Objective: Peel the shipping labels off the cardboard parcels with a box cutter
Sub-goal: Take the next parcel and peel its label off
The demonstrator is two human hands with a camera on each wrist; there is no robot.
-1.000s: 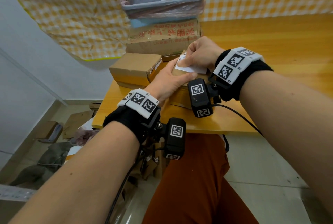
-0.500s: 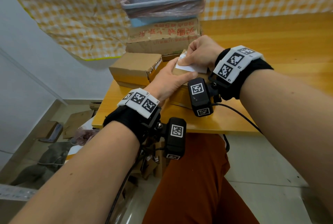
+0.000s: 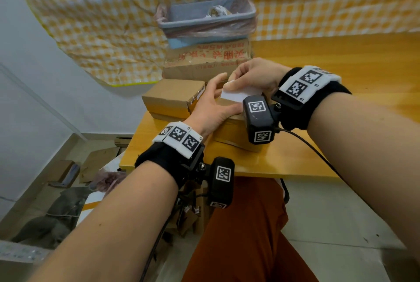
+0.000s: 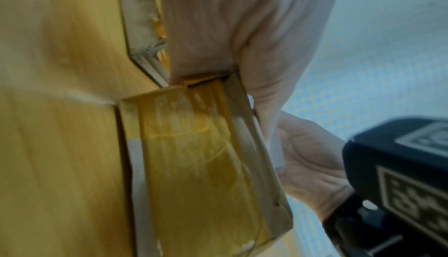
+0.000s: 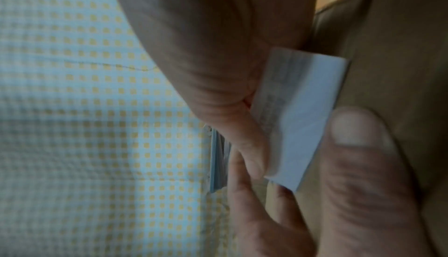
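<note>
A small cardboard parcel [image 3: 230, 126] sealed with yellow tape [image 4: 206, 165] lies at the wooden table's near left corner. My left hand [image 3: 213, 104] grips its left end, thumb along the top and fingers over the far side; the left wrist view shows the palm [image 4: 230, 21] wrapped round the box's end. My right hand [image 3: 230, 86] pinches a white shipping label [image 3: 238, 96] by its left corner. The label [image 5: 303, 117] stands partly lifted off the parcel's top, printed side towards the fingers. No box cutter shows in any view.
Another small cardboard box [image 3: 172, 95] sits just left of the parcel. Behind stands a larger box with red print [image 3: 206, 61], carrying a grey bin with a pink liner [image 3: 204, 20]. The table [image 3: 341, 72] runs off right. Cardboard scraps [image 3: 97, 161] lie on the floor at left.
The right hand has drawn the label further up and off the parcel's top. The left hand's fingers have spread wider at the far side of the box.
</note>
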